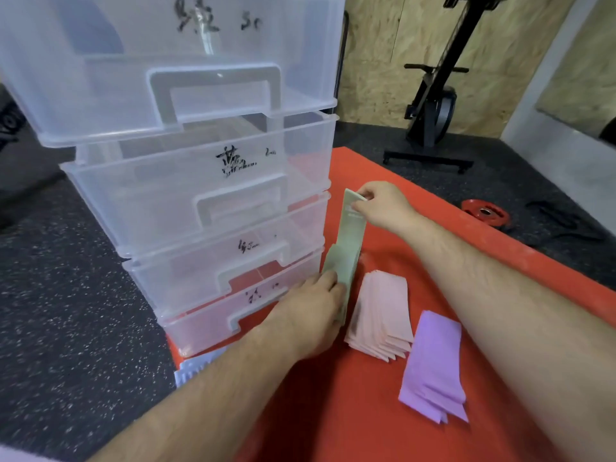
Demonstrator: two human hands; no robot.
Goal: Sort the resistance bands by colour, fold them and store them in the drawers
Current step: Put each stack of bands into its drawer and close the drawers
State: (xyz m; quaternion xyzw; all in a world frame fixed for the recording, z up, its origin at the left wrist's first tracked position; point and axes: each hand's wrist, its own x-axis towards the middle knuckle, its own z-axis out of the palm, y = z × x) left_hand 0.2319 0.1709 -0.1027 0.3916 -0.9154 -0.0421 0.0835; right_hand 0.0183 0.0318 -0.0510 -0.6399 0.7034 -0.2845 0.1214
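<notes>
A pale green resistance band (pixel 348 241) stands stretched upright beside the drawer stack. My right hand (pixel 383 205) pinches its top end, and my left hand (pixel 313 315) grips its lower end, pressed against the red mat (pixel 333 411). A fanned pile of pink bands (pixel 383 311) lies just right of my left hand. Folded purple bands (pixel 433 365) lie nearer me on the mat. The clear plastic drawer stack (pixel 200 195), with handwritten labels, has its drawers pulled out in steps.
A white ridged plastic piece (pixel 196 366) pokes out below the lowest drawer. On the speckled black floor lie a red weight plate (pixel 485 213) and a black strap (pixel 566 221). A black exercise machine (pixel 436 95) stands against the wooden wall.
</notes>
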